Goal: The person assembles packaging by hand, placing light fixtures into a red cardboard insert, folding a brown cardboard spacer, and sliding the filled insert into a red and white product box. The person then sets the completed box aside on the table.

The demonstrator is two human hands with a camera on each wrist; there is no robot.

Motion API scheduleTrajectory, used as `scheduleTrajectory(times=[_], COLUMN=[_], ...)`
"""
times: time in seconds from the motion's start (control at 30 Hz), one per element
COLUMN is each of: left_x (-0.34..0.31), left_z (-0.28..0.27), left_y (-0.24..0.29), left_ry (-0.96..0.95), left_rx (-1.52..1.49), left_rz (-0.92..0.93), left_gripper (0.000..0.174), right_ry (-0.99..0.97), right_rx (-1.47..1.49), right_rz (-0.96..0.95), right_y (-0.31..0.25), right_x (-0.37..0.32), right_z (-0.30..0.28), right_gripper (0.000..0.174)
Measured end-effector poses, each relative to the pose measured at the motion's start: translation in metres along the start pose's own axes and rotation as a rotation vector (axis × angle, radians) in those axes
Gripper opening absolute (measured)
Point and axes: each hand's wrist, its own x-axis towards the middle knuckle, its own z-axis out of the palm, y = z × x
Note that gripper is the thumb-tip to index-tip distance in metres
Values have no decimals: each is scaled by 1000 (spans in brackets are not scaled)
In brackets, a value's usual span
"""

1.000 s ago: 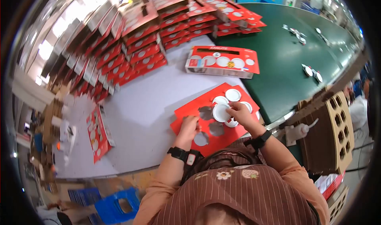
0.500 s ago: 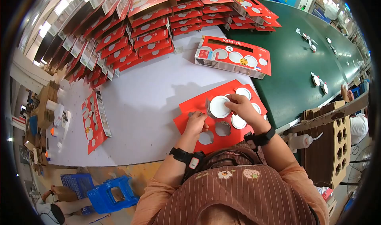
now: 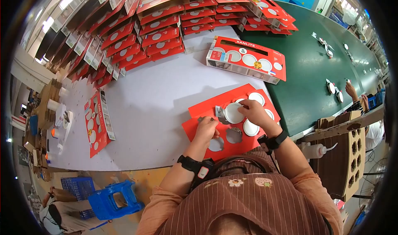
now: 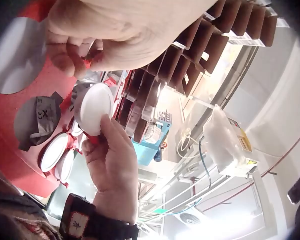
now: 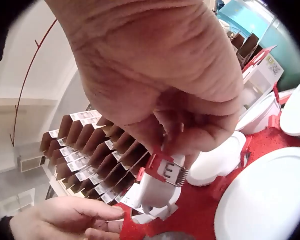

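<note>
My right hand (image 3: 256, 112) pinches a white round downlight (image 3: 234, 113) by its rim, tilted over a hole of the red punched card (image 3: 226, 98). A spring clip (image 5: 176, 172) and red tab show on the light's back in the right wrist view. My left hand (image 3: 206, 130) grips the card beside that hole, its thumb on the edge. Several white downlights (image 3: 251, 127) sit in the card's holes on the right. Two holes near my body, one hole (image 3: 233, 135) among them, show grey through them.
Stacked red cartons (image 3: 159, 40) fill the far left. A red printed box (image 3: 248, 58) lies beyond the card, and another carton (image 3: 97, 123) stands left on the white table (image 3: 145, 110). More lights (image 3: 331, 87) lie on the green table (image 3: 298, 106). Brown dividers (image 3: 336, 160) stand right.
The downlight in my right hand has tilted and moved slightly down toward the hole. My left hand stays on the card. At the far right, another person's hand now reaches toward the green table.
</note>
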Motion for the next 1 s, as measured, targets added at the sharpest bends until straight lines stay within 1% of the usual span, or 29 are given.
scheduleTrajectory(times=[0.07,0.13,0.17,0.2,0.23,0.37,0.43,0.47,0.53,0.57,0.67,0.73,0.8,0.87,0.93,0.97,1.0], left_x=[0,0,1,1,1,-2,-4,-4,-4,-3,-2,-3,-5,-2,0,2,10], left_z=[1,1,0,-1,-2,1,1,2,2,1,1,0,2,3,5,4,3], left_y=[1,1,0,-1,-1,2,3,4,3,2,-1,1,4,1,-1,-2,-6], left_ry=[3,9,1,-7,-5,7,12,15,17,12,4,2,-9,-5,-32,-45,-38], left_rx=[8,14,9,4,3,32,37,42,48,46,39,36,40,43,49,52,157], left_rz=[0,1,-5,-10,-12,-3,-7,-8,-9,-3,7,9,15,21,30,36,36], left_gripper=[17,17,20,23,23,24,24,24,25,25,25,25,16,17,18,19,18], right_ry=[-4,50,48,53,57,18,5,7,21,21,-5,-4,26,57,91,112,72], right_rx=[-33,-139,-138,-208,-278,-276,-392,-390,-386,-387,-304,-177,-203,-228,-139,-131,85], right_rz=[9,1,0,20,39,15,48,50,28,29,40,61,64,65,9,-81,-47], right_y=[-6,-9,-13,-20,-26,-41,-50,-51,-52,-48,-33,-25,-21,-18,-11,12,24], right_x=[-2,-4,-6,-9,-12,-16,-17,-16,-16,-13,-3,1,0,-2,-2,5,8], right_z=[1,3,2,-1,-5,-17,-19,-17,-15,-13,-1,4,12,17,19,24,28], right_gripper=[33,31,31,32,32,32,32,32,24,24,25,28,29,30,30,30,29])
